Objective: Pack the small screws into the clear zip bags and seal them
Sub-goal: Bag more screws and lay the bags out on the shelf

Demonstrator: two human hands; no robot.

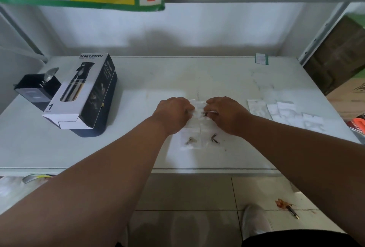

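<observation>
Two filled bags lie on the table near its front edge. Just behind them, the left hand and right hand pinch a third bag between them, apparently sealing it; next, press the zip fully closed.

Clear plastic bags, metal screws

Both hands, left hand and right hand, pinch a clear zip bag over the table.
</observation>
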